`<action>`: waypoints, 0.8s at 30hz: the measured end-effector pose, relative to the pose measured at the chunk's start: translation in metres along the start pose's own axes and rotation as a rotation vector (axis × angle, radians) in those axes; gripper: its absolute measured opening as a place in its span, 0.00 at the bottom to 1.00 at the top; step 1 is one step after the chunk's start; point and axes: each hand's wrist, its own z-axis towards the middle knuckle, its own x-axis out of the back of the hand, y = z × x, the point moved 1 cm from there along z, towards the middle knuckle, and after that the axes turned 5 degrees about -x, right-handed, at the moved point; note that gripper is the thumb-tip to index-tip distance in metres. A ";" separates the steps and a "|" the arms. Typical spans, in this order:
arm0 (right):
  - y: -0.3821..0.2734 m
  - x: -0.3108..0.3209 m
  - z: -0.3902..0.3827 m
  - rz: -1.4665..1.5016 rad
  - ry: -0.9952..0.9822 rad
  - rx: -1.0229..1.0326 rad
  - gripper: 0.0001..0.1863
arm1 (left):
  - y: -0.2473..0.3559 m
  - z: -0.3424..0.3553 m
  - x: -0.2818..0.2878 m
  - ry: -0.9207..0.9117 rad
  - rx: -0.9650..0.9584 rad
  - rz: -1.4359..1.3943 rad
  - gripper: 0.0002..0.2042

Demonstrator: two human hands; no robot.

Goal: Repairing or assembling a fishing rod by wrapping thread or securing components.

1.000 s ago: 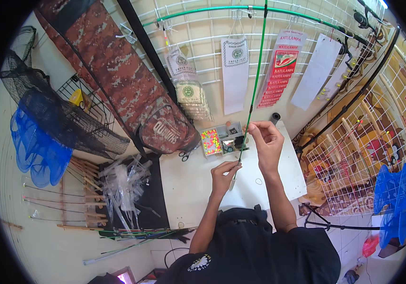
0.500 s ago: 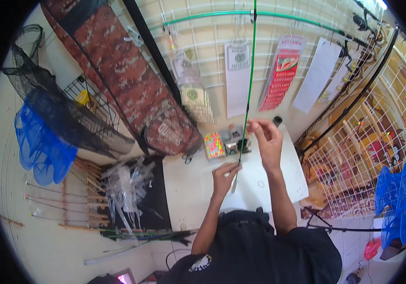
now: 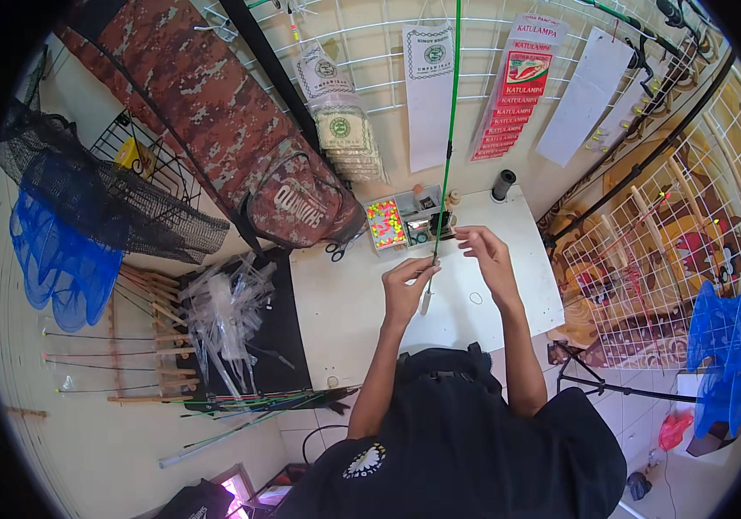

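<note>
My left hand [image 3: 407, 290] pinches a slim green fishing rod [image 3: 450, 130] close to its dark lower end, over the white table [image 3: 344, 303]. The rod stands nearly upright in view, running up past the top edge. A pale, narrow piece [image 3: 427, 301] hangs just below the left fingers; its kind is unclear. To the right of the rod, my right hand [image 3: 490, 264] is raised with fingers bent and apart. Nothing shows in it, though a fine line would be too thin to make out. Behind the hands sits a compartment box [image 3: 386, 223] with bright small pieces and tackle.
Scissors [image 3: 334, 252] lie left of the box; a dark cylinder [image 3: 503, 185] stands at the table's back right. A small ring [image 3: 475, 298] lies near my right forearm. A camouflage rod bag [image 3: 241, 130] leans at the left. Packets [image 3: 343, 143] hang on the wall grid.
My right hand has come down along the rod toward my left hand, and its fingers have spread from a pinch. The view has tilted down, with the left hand still on the rod.
</note>
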 end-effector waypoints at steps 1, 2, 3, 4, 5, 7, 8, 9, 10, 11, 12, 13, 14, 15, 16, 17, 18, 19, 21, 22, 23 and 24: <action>0.001 0.001 -0.001 0.000 0.001 -0.001 0.17 | 0.000 -0.001 0.000 -0.001 0.001 -0.001 0.09; 0.000 0.001 -0.003 -0.050 0.091 0.003 0.15 | 0.001 -0.001 0.000 -0.003 0.002 0.002 0.09; -0.001 0.002 -0.005 -0.099 0.181 0.007 0.14 | 0.003 -0.001 0.000 -0.004 0.003 0.004 0.09; -0.003 0.001 -0.007 -0.075 0.178 -0.026 0.12 | 0.003 -0.001 0.000 -0.005 0.004 0.003 0.09; -0.008 -0.002 -0.009 -0.076 0.179 -0.027 0.12 | 0.004 0.000 0.000 -0.002 -0.004 0.013 0.09; -0.013 -0.008 -0.011 -0.042 0.129 -0.093 0.11 | 0.004 0.000 0.000 -0.002 -0.011 0.022 0.08; -0.012 -0.009 -0.009 -0.061 0.107 -0.101 0.11 | 0.006 0.000 -0.001 -0.008 -0.013 0.021 0.08; -0.011 -0.008 -0.008 -0.061 0.113 -0.100 0.11 | 0.008 0.001 -0.002 -0.015 -0.016 0.020 0.08; -0.008 -0.007 -0.006 -0.022 0.081 -0.073 0.11 | 0.008 0.002 -0.003 -0.020 -0.017 0.017 0.08; -0.008 -0.008 -0.005 0.019 0.045 -0.047 0.11 | 0.007 0.002 -0.003 -0.016 -0.011 0.009 0.08; -0.008 -0.007 -0.002 0.072 0.034 -0.067 0.10 | 0.006 0.002 -0.003 -0.012 -0.005 0.000 0.08; -0.010 -0.006 -0.001 0.072 0.038 -0.065 0.10 | 0.006 0.002 -0.003 -0.015 -0.007 -0.001 0.08; -0.020 -0.007 0.000 0.147 0.057 -0.035 0.10 | 0.005 0.002 -0.003 -0.013 -0.011 -0.007 0.08; -0.030 -0.007 0.001 0.221 0.076 -0.004 0.10 | 0.005 0.002 -0.003 -0.010 -0.016 -0.012 0.08; -0.037 -0.005 0.002 0.223 0.059 0.027 0.10 | 0.005 0.002 -0.002 -0.011 -0.019 -0.013 0.08; -0.045 -0.004 0.004 0.222 0.063 0.033 0.10 | 0.005 0.002 -0.002 -0.019 -0.011 0.000 0.08; -0.053 -0.004 0.005 0.233 0.048 0.052 0.11 | 0.005 0.002 -0.002 -0.026 -0.003 0.013 0.08; -0.062 -0.004 0.005 0.243 0.033 0.071 0.12 | 0.006 0.002 -0.002 -0.028 -0.009 0.012 0.08; -0.077 -0.002 0.004 0.229 0.019 0.075 0.16 | 0.005 0.002 -0.004 -0.053 0.013 -0.012 0.07; -0.082 -0.002 0.004 0.263 0.020 0.080 0.18 | 0.005 0.002 -0.004 -0.088 0.008 -0.008 0.07; -0.085 -0.004 0.005 0.298 0.018 0.084 0.21 | 0.002 0.001 -0.004 -0.088 0.002 -0.009 0.07; -0.088 -0.006 0.005 0.322 0.016 0.097 0.22 | -0.003 0.000 -0.006 -0.099 0.025 -0.064 0.06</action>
